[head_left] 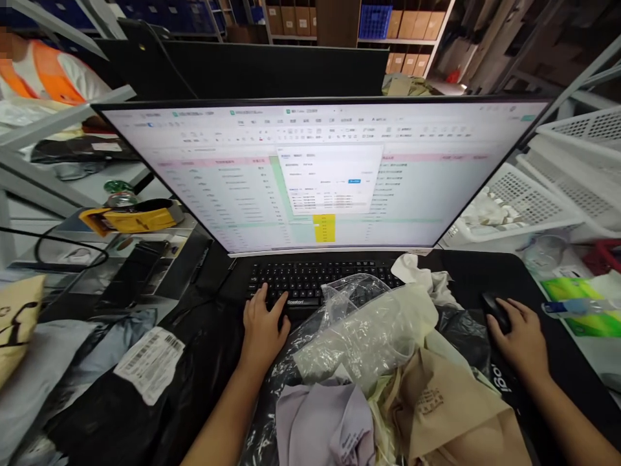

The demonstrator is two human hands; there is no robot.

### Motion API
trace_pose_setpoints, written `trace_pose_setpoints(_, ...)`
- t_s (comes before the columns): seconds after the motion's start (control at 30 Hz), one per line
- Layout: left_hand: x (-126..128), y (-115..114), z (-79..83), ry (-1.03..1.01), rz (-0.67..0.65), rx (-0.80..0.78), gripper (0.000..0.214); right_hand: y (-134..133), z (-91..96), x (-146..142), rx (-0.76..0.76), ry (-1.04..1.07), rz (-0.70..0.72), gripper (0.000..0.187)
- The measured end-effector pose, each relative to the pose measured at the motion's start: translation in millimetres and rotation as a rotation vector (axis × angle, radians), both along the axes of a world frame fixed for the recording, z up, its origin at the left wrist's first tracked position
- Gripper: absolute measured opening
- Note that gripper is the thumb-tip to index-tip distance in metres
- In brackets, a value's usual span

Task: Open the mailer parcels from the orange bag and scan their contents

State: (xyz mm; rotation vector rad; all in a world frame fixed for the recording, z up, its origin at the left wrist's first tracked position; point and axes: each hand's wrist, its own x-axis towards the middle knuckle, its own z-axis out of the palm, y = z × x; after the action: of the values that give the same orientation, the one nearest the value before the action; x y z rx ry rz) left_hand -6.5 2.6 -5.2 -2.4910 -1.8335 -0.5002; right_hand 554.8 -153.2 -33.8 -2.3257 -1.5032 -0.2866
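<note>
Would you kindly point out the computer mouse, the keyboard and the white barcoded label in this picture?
Computer mouse (495, 310): head view, on its dark upper shell.
Keyboard (310, 279): head view, on keys near its visible middle.
White barcoded label (149, 364): head view, on its printed face.

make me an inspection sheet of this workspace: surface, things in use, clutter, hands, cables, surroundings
Surface: black desk mat, partly covered
Things in use: keyboard, mouse, monitor showing a spreadsheet and a pop-up window
Clutter: clear plastic hides some of the keyboard's right part; lavender cloth and tan cloth lie nearer the camera; black parcel with a label at left
Hands: left hand on the keyboard's left side, fingers spread; right hand holds the mouse
Cables: black cable loops at far left
Surroundings: white baskets at right, boxes on shelves behind, person in an orange vest upper left
</note>
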Motion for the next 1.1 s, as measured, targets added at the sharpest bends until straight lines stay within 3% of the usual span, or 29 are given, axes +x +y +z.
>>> trace_pose_setpoints(0.87, -1, 0, -3.4, 0.036, -0.027, 0.036, 0.044, 0, -9.5, 7, 0.069, 0.005, -0.003, 0.059)
trace_pose_setpoints(0.97, 3, 1, 9.3, 0.052, -0.04, 0.04, 0.041, 1, -7.6, 7, 0.065, 0.01, 0.016, 0.06)
trace_pose_setpoints(1.1, 10, -2, 48.7, 0.042, -0.128, 0.01, 0.04, 5, 9.0, 2, 0.026, 0.021, 0.067, 0.062)
